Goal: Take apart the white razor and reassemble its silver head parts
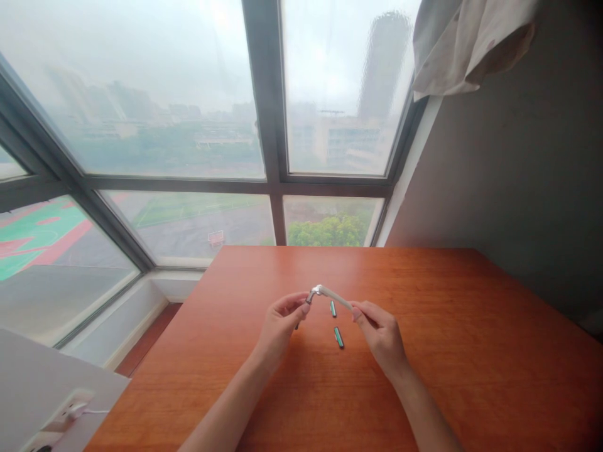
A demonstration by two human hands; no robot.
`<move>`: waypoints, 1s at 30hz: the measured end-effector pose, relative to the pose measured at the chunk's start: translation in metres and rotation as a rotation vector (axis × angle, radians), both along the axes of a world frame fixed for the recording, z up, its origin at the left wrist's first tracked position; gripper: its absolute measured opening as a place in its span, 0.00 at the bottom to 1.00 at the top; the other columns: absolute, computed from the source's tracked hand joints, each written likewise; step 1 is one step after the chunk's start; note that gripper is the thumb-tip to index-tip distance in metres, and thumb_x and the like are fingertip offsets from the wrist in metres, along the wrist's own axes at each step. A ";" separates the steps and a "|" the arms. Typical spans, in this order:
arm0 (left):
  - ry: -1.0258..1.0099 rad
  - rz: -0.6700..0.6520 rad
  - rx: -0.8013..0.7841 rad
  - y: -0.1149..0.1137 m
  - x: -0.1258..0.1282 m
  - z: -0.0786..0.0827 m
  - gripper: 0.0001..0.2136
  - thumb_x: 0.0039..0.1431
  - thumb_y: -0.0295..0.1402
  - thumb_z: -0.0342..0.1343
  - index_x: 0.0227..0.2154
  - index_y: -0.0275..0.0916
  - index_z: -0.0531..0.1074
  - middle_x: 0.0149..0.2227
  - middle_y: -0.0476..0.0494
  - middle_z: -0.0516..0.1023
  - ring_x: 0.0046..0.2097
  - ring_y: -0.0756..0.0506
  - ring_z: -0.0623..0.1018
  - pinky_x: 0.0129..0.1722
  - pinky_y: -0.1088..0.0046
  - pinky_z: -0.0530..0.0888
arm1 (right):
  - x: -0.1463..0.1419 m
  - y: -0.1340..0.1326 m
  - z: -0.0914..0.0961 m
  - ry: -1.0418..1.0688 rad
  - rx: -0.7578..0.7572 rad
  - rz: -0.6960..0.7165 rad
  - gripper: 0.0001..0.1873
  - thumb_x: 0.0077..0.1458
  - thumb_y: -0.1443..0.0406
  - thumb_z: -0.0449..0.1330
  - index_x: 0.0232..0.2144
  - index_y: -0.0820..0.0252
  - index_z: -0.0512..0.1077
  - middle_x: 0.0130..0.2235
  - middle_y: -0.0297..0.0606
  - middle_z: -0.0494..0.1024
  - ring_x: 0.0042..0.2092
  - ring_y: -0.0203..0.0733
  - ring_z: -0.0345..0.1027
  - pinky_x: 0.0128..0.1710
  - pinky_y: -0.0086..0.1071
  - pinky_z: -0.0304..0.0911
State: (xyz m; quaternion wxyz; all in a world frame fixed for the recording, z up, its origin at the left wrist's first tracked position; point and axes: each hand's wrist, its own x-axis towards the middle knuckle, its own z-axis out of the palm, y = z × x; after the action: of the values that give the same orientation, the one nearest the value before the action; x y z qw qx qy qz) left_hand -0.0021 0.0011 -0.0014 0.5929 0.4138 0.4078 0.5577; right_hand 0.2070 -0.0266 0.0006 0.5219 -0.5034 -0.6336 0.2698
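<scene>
A slim razor [334,295] with a pale handle and a shiny silver bend is held up above the table between both hands. My left hand [279,325] pinches its left, metal end, and a dark piece pokes out below the fingers. My right hand [385,339] grips the far end of the pale handle between thumb and fingers. On the table, between the hands, lie two small green-and-dark razor cartridges, an upper one [333,309] and a lower one [338,338], apart from each other. The fingers partly hide both ends of the razor.
The reddish-brown wooden table [461,326] stretches out under both arms. Large framed windows [179,182] stand behind it. A wall socket with a white plug [75,411] is at lower left, and a pale cloth [471,50] hangs at upper right.
</scene>
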 end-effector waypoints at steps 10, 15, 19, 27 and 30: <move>0.082 -0.048 0.005 0.000 -0.003 0.000 0.13 0.47 0.35 0.66 0.37 0.38 0.78 0.28 0.48 0.74 0.28 0.53 0.66 0.25 0.79 0.60 | 0.002 -0.002 0.001 -0.007 0.008 0.034 0.14 0.59 0.59 0.54 0.37 0.59 0.77 0.27 0.34 0.70 0.30 0.38 0.64 0.29 0.28 0.58; 0.095 -0.034 0.001 0.000 -0.003 0.002 0.14 0.47 0.36 0.66 0.37 0.38 0.78 0.29 0.47 0.75 0.28 0.53 0.66 0.25 0.79 0.60 | 0.002 -0.002 0.002 -0.026 -0.006 0.020 0.14 0.60 0.60 0.54 0.37 0.59 0.77 0.27 0.34 0.71 0.31 0.38 0.65 0.30 0.28 0.58; 0.093 -0.023 0.015 -0.001 -0.002 0.002 0.13 0.46 0.35 0.66 0.37 0.38 0.78 0.29 0.46 0.75 0.28 0.52 0.67 0.25 0.79 0.61 | 0.002 -0.001 0.001 -0.040 -0.008 -0.003 0.14 0.60 0.59 0.54 0.37 0.59 0.77 0.27 0.34 0.72 0.31 0.38 0.65 0.30 0.28 0.58; 0.112 -0.040 0.050 -0.001 -0.002 0.003 0.12 0.47 0.35 0.65 0.36 0.39 0.79 0.30 0.46 0.77 0.31 0.51 0.71 0.31 0.77 0.67 | 0.002 -0.003 0.003 -0.034 0.007 -0.008 0.15 0.60 0.59 0.53 0.37 0.59 0.77 0.26 0.33 0.71 0.30 0.38 0.65 0.29 0.28 0.58; 0.153 -0.034 0.100 0.000 -0.002 0.003 0.11 0.48 0.34 0.65 0.36 0.39 0.79 0.33 0.45 0.78 0.35 0.48 0.73 0.36 0.75 0.69 | 0.002 -0.003 0.003 -0.081 0.027 -0.001 0.15 0.60 0.59 0.53 0.37 0.58 0.77 0.27 0.34 0.71 0.28 0.37 0.64 0.27 0.28 0.56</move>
State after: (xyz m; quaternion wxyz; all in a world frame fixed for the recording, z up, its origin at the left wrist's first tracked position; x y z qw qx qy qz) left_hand -0.0037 0.0006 0.0021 0.5481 0.4910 0.4166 0.5339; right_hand 0.2094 -0.0291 0.0038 0.5028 -0.5072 -0.6574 0.2404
